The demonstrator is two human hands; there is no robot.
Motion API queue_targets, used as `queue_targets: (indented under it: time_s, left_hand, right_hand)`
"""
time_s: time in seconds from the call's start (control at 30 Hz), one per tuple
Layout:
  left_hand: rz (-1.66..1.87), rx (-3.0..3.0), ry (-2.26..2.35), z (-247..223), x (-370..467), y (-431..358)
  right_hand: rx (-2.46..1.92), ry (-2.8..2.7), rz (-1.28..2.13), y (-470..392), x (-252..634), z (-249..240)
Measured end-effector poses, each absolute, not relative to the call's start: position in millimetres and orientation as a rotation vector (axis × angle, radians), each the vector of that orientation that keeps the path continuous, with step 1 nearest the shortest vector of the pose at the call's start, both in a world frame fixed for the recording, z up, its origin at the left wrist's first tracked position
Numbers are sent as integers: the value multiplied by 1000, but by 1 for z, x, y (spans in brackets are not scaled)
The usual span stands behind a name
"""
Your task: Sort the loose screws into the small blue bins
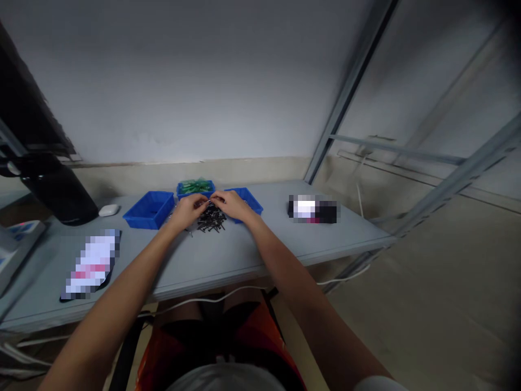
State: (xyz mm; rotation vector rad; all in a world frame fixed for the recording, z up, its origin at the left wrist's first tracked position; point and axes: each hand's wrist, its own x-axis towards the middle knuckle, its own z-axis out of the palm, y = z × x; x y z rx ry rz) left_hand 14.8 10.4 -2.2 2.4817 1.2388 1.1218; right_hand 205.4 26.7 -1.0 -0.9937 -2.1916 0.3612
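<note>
A heap of dark screws (211, 218) lies on the grey table, with my two hands just above its far side. My left hand (188, 210) is closed, its thumb and fingers pinched together at the left of the heap. From the right, my right hand (231, 204) reaches in with its fingertips pinched too, almost touching those of the left. Whatever small thing sits between the fingertips is too tiny to make out. Behind the hands stands a blue tray (178, 191) of green pieces (194, 186). Another blue tray (255, 203) is partly hidden by my right hand.
An open blue tray (147, 217) stands left of my left hand. Farther left are a white case (109, 210), a black bottle (61, 190) and a blurred-out flat object (93, 263). A pixelated dark object (325, 212) lies at right. A metal post (345, 92) rises by the wall.
</note>
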Motion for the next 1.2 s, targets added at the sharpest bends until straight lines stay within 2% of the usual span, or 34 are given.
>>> queue_targets:
  time_s: [1.2]
  left_hand:
    - [1078,2498,1225,-2,14,10]
  right_hand:
    - [-1024,-2211,362,24,205,1]
